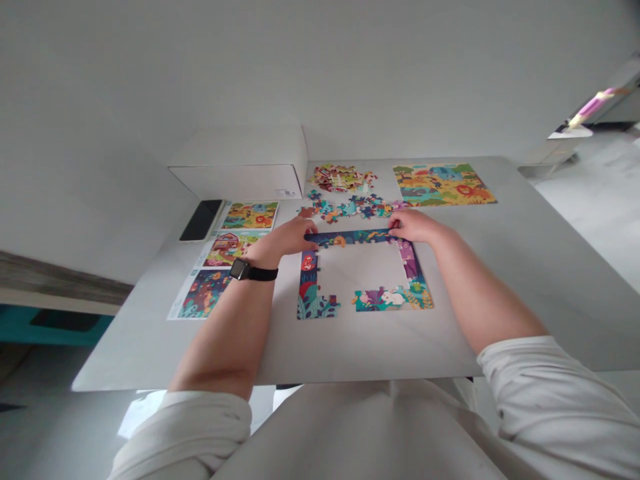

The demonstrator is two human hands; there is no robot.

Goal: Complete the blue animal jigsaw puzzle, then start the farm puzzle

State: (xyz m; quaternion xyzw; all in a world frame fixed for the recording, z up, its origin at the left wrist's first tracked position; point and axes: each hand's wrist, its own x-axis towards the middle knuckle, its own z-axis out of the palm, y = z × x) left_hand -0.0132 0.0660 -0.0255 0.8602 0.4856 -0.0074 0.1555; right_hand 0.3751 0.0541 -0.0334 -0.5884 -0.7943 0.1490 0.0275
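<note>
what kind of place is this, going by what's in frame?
Likely a worktable in a plain indoor room: a grey tabletop by a bare wall, with a partly joined puzzle border and a white box on it. Home or office, can't tell.

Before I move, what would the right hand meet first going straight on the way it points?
Probably the jigsaw border's far strip; the right hand seems to touch its right end with its fingers. The line runs leftward along it, near loose jigsaw pieces; depth is hard to judge.
</note>
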